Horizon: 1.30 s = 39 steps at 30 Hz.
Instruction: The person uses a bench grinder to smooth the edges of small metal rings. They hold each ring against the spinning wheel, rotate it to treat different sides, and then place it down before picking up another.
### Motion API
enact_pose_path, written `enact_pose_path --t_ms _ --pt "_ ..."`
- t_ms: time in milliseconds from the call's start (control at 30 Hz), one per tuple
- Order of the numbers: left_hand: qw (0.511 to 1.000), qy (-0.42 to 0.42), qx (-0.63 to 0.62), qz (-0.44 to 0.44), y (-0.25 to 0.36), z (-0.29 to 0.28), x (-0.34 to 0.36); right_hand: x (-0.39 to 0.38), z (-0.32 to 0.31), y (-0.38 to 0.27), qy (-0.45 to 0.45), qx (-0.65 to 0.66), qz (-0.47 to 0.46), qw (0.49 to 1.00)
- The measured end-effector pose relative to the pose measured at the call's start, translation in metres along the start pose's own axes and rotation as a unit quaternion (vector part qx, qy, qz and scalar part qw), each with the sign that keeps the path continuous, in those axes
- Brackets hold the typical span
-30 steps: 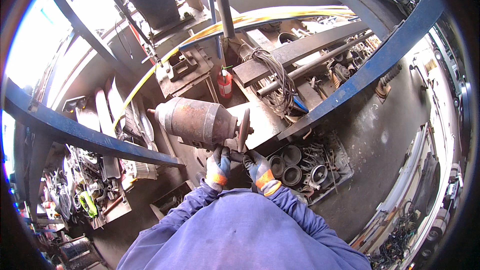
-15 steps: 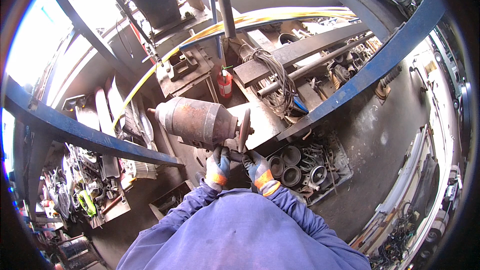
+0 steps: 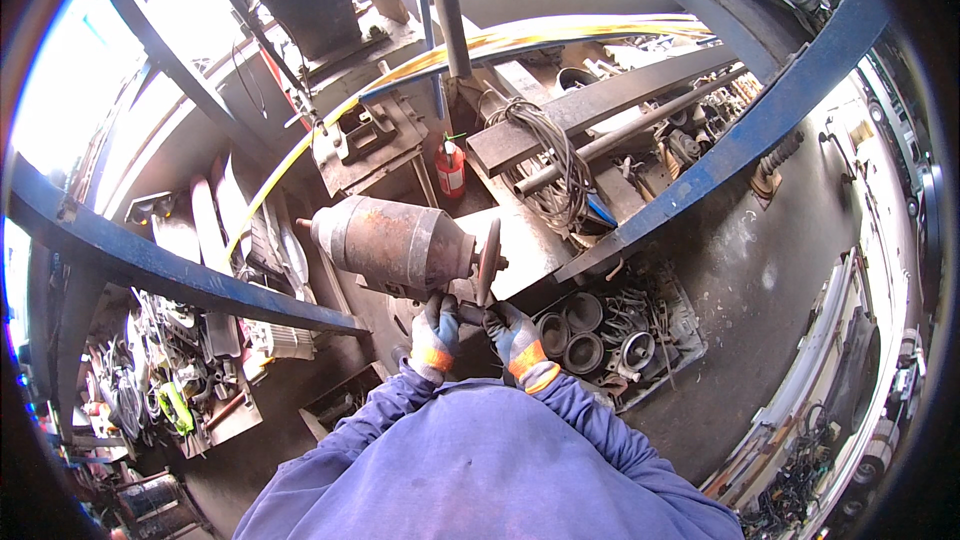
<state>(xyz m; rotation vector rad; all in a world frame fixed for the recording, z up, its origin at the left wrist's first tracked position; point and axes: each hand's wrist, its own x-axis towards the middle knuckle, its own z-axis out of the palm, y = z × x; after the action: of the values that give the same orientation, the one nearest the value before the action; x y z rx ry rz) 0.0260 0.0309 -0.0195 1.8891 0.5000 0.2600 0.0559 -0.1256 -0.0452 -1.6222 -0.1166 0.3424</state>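
Observation:
A rusty, cylindrical motor (image 3: 385,245) with a thin upright wheel (image 3: 488,262) on its right end stands just ahead of me. My left hand (image 3: 438,330), in a grey-blue and orange glove, has its fingers closed at a dark cylindrical piece (image 3: 471,313) below the motor. My right hand (image 3: 513,338), gloved alike, grips the right end of that piece, just under the wheel. The fingertips are partly hidden, and whether the piece touches the wheel is unclear.
Blue beams (image 3: 180,262) cross both sides. A red extinguisher (image 3: 450,170) stands behind the motor, near cables (image 3: 550,160) and steel bars (image 3: 600,97). A crate of metal rings and parts (image 3: 625,335) lies at right, heaped scrap (image 3: 160,370) at left, long strips (image 3: 800,380) along the right edge.

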Motion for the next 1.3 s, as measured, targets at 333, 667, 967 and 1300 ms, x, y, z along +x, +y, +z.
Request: enact_pose_path --t_ms 333,667,967,1300 --pt "1.0 0.014 0.003 0.008 0.008 0.0 -0.001 -0.002 -0.001 -0.013 -0.007 0.014 0.011 1.0" --pt "1.0 0.002 -0.011 -0.024 0.007 -0.001 0.0 0.001 0.002 0.002 -0.008 0.026 0.005 1.0" --pt "1.0 0.025 -0.014 0.009 0.0 0.003 -0.001 0.002 0.002 0.012 -0.003 -0.002 -0.006 1.0" --pt "1.0 0.01 -0.011 -0.023 -0.006 0.006 -0.001 0.0 -0.004 0.001 -0.011 0.002 0.017 1.0"
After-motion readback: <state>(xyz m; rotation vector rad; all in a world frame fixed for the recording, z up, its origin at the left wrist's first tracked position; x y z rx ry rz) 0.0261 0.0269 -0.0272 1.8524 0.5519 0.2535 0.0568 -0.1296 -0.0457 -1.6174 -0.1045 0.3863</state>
